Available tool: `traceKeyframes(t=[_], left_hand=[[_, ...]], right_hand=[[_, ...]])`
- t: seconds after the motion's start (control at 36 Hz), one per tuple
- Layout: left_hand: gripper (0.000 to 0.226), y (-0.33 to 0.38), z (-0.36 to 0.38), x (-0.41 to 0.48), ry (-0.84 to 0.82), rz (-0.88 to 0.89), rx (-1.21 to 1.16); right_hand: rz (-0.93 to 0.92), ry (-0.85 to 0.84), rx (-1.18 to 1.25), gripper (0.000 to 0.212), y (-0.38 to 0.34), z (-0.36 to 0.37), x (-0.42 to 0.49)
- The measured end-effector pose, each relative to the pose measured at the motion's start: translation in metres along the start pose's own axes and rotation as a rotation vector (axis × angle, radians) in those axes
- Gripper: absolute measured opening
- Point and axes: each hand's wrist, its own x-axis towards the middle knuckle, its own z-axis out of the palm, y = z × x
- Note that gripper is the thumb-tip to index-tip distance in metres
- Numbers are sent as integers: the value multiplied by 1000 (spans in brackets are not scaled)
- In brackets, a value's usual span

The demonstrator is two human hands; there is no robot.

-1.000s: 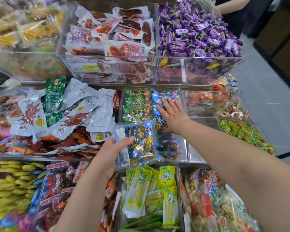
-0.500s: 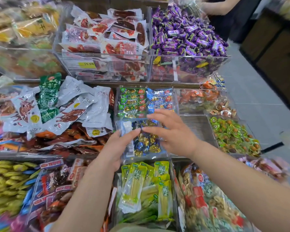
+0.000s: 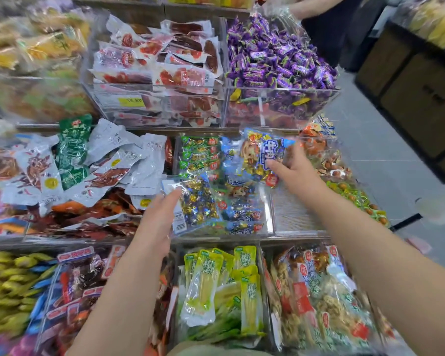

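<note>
Two hands are in view, and each holds one packet. The left hand grips one clear candy bag of blue and gold sweets by its left edge, thumb across the front beside the barcode and fingers behind. The bag is tilted and hangs just over the near end of a clear bin. The right hand pinches one blue packet by its lower edge, thumb on the front, holding it up above the far end of the same bin. The two packets are apart and do not touch.

Under and between the hands, more blue packets lie in the bin, at least four but too overlapped to count exactly. Left of the right hand there is one stack of green packets. Below the left hand's wrist stand at least five yellow-green packets. Beyond the right hand sits one bin heaped with purple sweets.
</note>
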Motion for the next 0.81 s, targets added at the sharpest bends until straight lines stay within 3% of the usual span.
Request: traceKeyframes(t=[0.14,0.25,0.39,0.47,0.58,0.61,0.72,0.81], left_hand=[[62,1,-7,0,27,32,2],[50,0,-18,1,15,-5,50],[40,1,-27,-3,-15,-10,80],[54,1,-29,-4,-3,3,121],[12,-1,-32,-4,-12,28,135],[10,-2,-32,-4,-16,29,129],[36,-4,-36,-3,-36,11,158],[19,-7,-39,0,-47,14,161]], right_hand=[[59,-102,-201,66,7,-6,30],[-14,-119,-422,60,1,-3,46],[-152,-301,-869,62,-11,11,63],[-183,-378,-1004,58,-10,32,71],[-222,-347,-1163,58,-3,62,70],[-223,-331,-1186,57,1,69,69],[-171,-356,-1140,84,21,89,60],[-215,-349,-1136,93,32,92,55]])
